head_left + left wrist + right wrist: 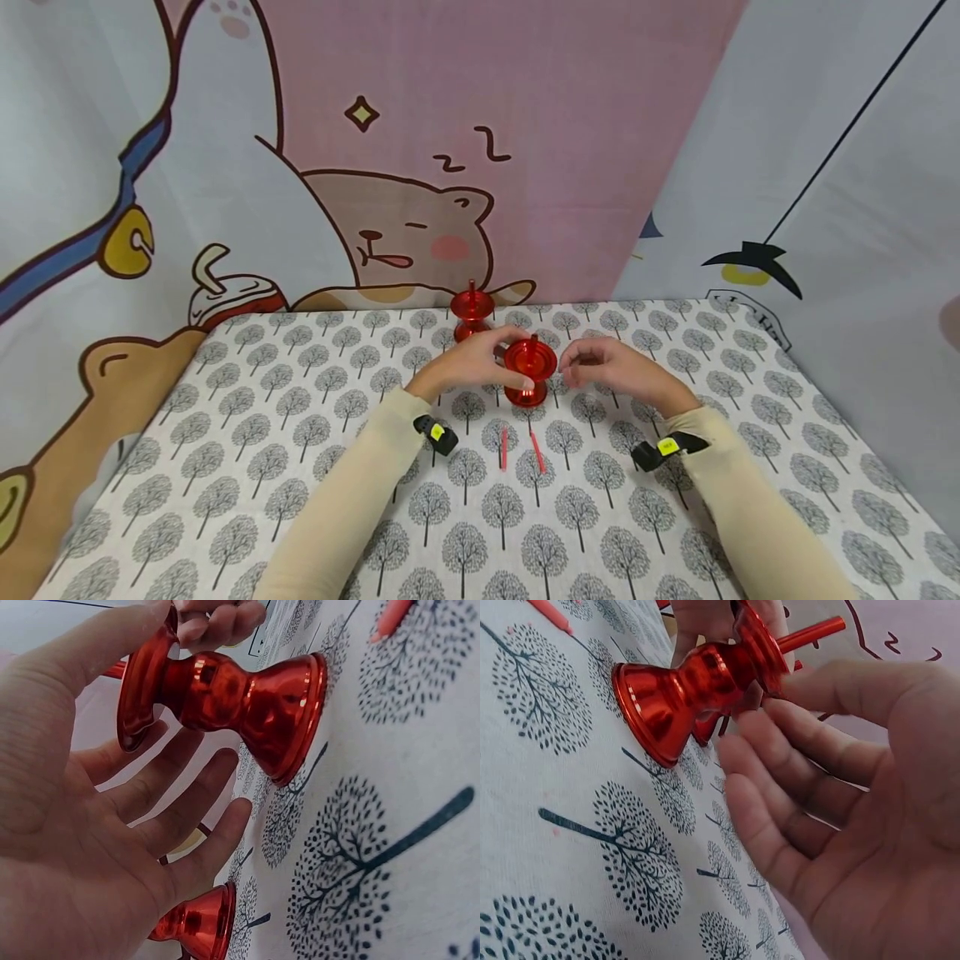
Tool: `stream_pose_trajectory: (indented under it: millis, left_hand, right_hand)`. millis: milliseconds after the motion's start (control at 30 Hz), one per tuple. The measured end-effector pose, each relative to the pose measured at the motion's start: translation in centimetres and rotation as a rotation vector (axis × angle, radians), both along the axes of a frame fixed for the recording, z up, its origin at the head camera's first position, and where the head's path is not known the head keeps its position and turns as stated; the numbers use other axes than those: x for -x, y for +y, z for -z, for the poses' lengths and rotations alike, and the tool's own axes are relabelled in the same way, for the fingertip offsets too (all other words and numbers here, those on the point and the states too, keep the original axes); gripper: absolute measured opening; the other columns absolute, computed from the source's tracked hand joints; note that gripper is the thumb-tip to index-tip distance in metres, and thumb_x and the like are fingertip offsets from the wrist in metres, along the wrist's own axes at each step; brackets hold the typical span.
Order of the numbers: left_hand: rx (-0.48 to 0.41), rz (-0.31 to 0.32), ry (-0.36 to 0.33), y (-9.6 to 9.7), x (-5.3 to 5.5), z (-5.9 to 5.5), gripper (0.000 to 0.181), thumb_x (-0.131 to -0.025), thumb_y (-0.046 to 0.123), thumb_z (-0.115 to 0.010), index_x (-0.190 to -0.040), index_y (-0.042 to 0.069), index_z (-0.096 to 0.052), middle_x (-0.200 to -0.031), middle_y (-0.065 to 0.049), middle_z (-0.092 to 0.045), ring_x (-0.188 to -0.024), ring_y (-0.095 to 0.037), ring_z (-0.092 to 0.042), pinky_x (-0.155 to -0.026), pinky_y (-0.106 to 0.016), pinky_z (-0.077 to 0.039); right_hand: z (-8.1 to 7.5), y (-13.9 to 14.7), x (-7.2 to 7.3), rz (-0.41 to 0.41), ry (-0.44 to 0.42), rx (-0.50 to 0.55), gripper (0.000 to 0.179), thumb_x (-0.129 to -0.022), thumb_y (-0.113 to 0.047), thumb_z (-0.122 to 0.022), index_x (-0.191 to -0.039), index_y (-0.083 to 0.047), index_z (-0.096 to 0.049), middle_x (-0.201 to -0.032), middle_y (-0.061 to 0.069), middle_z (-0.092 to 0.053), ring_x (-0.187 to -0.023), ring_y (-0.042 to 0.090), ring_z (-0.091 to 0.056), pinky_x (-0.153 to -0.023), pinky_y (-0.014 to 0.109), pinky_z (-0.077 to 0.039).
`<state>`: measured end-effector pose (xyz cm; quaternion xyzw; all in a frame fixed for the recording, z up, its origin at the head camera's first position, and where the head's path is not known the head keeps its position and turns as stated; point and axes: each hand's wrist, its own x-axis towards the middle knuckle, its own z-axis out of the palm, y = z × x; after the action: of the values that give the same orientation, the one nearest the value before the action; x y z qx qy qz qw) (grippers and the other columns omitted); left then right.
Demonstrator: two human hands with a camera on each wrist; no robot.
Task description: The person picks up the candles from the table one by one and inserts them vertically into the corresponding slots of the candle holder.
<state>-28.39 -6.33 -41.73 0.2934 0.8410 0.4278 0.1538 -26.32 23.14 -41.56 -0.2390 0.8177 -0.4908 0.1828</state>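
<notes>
A shiny red candle holder, with a wide dish, a narrow waist, a flared base and a thin post on top, stands on the tablecloth. My left hand holds it by the dish, thumb at the near rim and index finger behind; the other fingers spread out below the dish. On its other side is my right hand, fingers loosely bent and slightly apart from the holder. In the right wrist view, its thumb and fingers come close to the dish; contact there is hard to tell.
A matching red candle holder stands behind, close to the hanging cloth. Two thin red sticks lie on the tree-patterned tablecloth, nearer than the hands.
</notes>
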Motion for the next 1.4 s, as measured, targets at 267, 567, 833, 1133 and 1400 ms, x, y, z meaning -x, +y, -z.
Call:
stream_pose_trajectory:
  millis: [267, 567, 833, 1133, 1400]
  left_hand:
    - [-0.01, 0.005, -0.005, 0.0, 0.1, 0.0, 0.078, -0.09, 0.036, -0.092, -0.158, 0.02, -0.057, -0.149, -0.004, -0.064, -0.124, -0.018, -0.067, -0.107, -0.044, -0.054]
    - [-0.009, 0.001, -0.003, -0.1, -0.1, 0.0, 0.079, -0.09, 0.036, -0.092, -0.158, 0.018, -0.056, -0.15, -0.006, -0.063, -0.124, -0.02, -0.068, -0.107, -0.045, -0.055]
    - [-0.004, 0.008, 0.01, -0.1, 0.0, 0.0, 0.079, -0.09, 0.035, -0.091, -0.159, 0.017, -0.056, -0.15, -0.006, -0.063, -0.124, -0.019, -0.068, -0.108, -0.044, -0.054]
    - [-0.023, 0.023, 0.008, -0.1, 0.0, 0.0, 0.077, -0.091, 0.034, -0.091, -0.157, 0.016, -0.057, -0.147, -0.006, -0.065, -0.123, -0.022, -0.069, -0.105, -0.043, -0.055]
    - [-0.016, 0.024, 0.016, 0.0, 0.2, 0.1, 0.075, -0.091, 0.031, -0.091, -0.157, 0.016, -0.057, -0.147, -0.006, -0.065, -0.123, -0.021, -0.068, -0.106, -0.041, -0.054]
  right_hand:
    - [-0.3, -1.2, -1.1, -0.202, -0.047, -0.093, 0.027, -0.101, -0.013, -0.075, -0.121, 0.004, -0.074, -0.111, 0.018, -0.076, -0.102, 0.03, -0.072, -0.092, 0.038, -0.06]
    - [0.6, -2.3, -1.5, -0.331, -0.07, -0.132, 0.024, -0.097, -0.011, -0.079, -0.119, -0.004, -0.079, -0.104, 0.007, -0.078, -0.097, 0.026, -0.072, -0.087, 0.034, -0.061]
    - [1.0, -3.1, -1.8, -0.355, -0.034, -0.181, 0.018, -0.095, -0.015, -0.083, -0.113, -0.011, -0.083, -0.099, 0.0, -0.078, -0.091, 0.02, -0.071, -0.082, 0.033, -0.059]
    - [0.9, -4.3, -2.3, -0.326, 0.052, -0.246, 0.011, -0.09, -0.018, -0.09, -0.098, -0.012, -0.083, -0.083, -0.007, -0.073, -0.076, 0.011, -0.062, -0.07, 0.026, -0.052]
    - [1.0, -5.0, -2.6, -0.282, 0.103, -0.31, 0.018, -0.087, -0.028, -0.095, -0.085, -0.019, -0.079, -0.071, -0.011, -0.063, -0.065, 0.005, -0.052, -0.062, 0.023, -0.043]
